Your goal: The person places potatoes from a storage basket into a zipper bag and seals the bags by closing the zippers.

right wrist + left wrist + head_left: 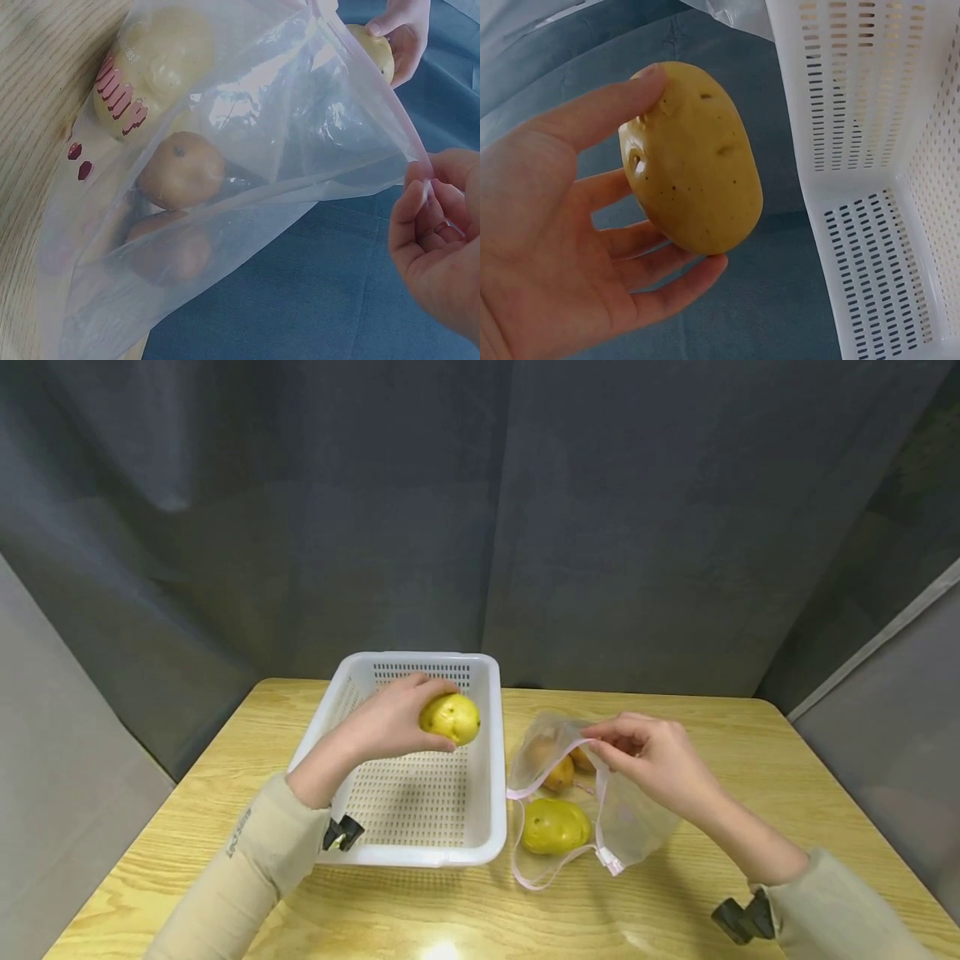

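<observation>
My left hand (390,720) grips a yellow potato (452,719) between thumb and fingers, over the white perforated basket (498,777). Dark specks and small dents mark the potato (694,161) in the left wrist view. To the right of the basket, my right hand (663,764) pinches the pink-edged rim of a clear zip bag (637,822), lifting that side. Inside the bag lie a large yellow potato (555,827) near the mouth and two round orange fruits (181,171) deeper in. Red print and a fold of film partly veil them in the right wrist view.
The basket and bag stand side by side on a light wooden table (750,760). A dark curtain (480,527) hangs behind the table's back edge. Grey panels (67,760) rise on both sides. The bag's white slider (609,860) sits at its near edge.
</observation>
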### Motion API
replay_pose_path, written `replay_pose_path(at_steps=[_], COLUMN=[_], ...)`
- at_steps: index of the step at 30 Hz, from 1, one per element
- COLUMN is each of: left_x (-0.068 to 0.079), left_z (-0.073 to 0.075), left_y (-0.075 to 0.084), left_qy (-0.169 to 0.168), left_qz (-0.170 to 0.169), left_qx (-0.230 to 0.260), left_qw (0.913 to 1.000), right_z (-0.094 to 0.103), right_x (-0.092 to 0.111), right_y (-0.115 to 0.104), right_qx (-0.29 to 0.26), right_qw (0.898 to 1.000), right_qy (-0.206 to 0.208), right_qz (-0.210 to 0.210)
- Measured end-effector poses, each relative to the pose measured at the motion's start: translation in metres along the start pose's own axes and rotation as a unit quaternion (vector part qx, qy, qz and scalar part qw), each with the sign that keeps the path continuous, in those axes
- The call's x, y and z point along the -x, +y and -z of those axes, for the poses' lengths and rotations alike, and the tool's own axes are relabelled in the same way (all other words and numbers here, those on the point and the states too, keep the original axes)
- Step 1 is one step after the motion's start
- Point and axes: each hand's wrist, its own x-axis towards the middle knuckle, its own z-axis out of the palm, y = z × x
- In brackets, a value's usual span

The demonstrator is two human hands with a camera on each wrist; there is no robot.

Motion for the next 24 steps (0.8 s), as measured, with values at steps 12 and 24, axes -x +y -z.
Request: replay_pose_path(at_steps=[12,24], left_x=[0.005,0.006], left_z=[-0.002,-0.010], left_y=[0.014,0.022], left_qy=[-0.005,-0.009], left_qz=[-0.022,-0.044], left_qx=[0.004,0.000], left_qw=[0.9997,0.9990], right_z=[0.000,-0.001], right_x=[0.000,-0.001], right_y=[-0.001,-0.001], right_qx=[-0.006,-0.012], right_qw=[1.000,1.000], right_qy=[-0.006,-0.016], right_qz=[-0.004,-0.016])
